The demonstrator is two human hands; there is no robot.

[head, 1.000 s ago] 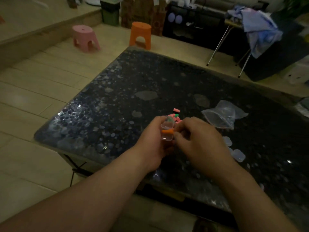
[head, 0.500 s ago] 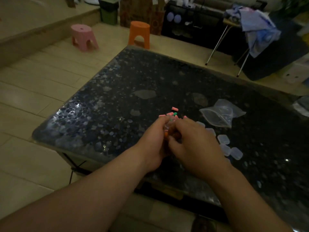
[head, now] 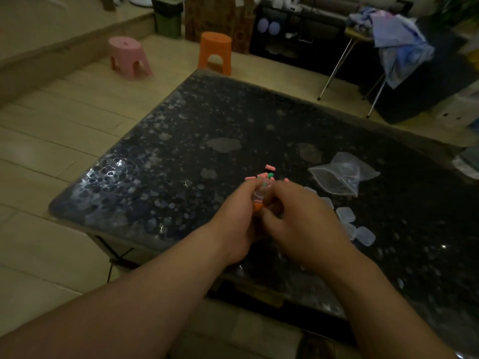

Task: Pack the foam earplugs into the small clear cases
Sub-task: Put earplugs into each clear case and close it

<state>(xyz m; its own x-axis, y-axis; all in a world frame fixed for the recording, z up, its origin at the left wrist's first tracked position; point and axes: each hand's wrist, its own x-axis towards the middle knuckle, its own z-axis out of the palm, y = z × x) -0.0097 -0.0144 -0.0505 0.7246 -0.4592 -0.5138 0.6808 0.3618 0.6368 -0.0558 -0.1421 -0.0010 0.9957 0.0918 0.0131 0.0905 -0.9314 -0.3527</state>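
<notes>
now, clear case [head: 259, 194] in left hand [head: 233, 224]

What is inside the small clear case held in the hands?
An orange earplug shows at the lower end of the clear case, seemingly inside it. The left hand and right hand cover the rest, so any other contents are hidden.

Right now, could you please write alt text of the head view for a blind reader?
The left hand and right hand grip a small clear case, an orange earplug showing below it, over a dark speckled table. Loose pink and green earplugs lie beyond; spare cases and a plastic bag lie at right.
</notes>
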